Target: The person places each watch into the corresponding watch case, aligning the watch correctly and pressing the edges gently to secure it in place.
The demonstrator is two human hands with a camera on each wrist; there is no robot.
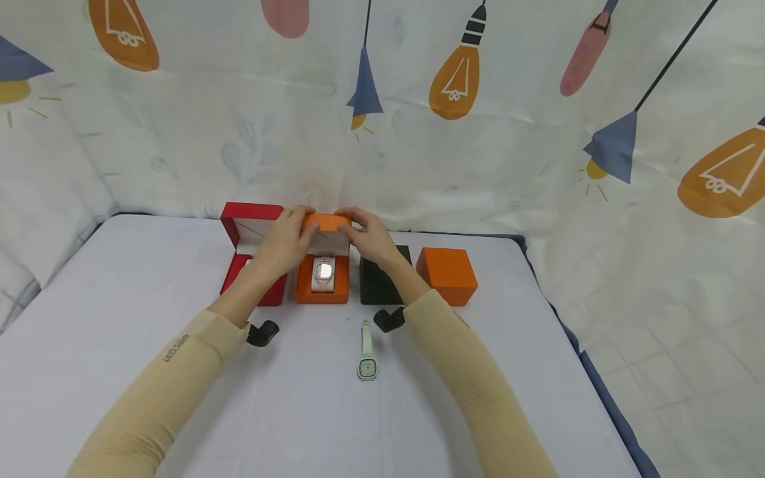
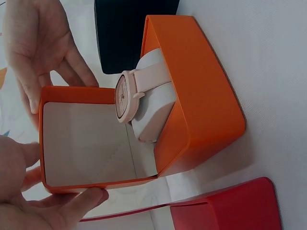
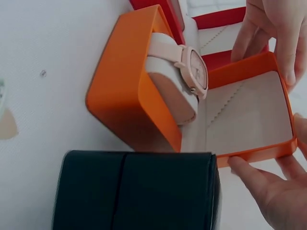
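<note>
An open orange watch box stands with its lid raised. Inside, a pale pink watch is wrapped round a light cushion. My left hand holds the lid by one side, its thumb along the edge. On the opposite side my right hand grips the same lid, thumb on the side wall and fingers at the top edge. To the left stands an open red box, its inside partly hidden by my left arm. A pale green watch lies face up on the white cloth, nearer me.
Right of the open orange box stands a closed dark green box, partly behind my right hand and forearm. Farther right is a closed orange box. A patterned curtain hangs behind the table.
</note>
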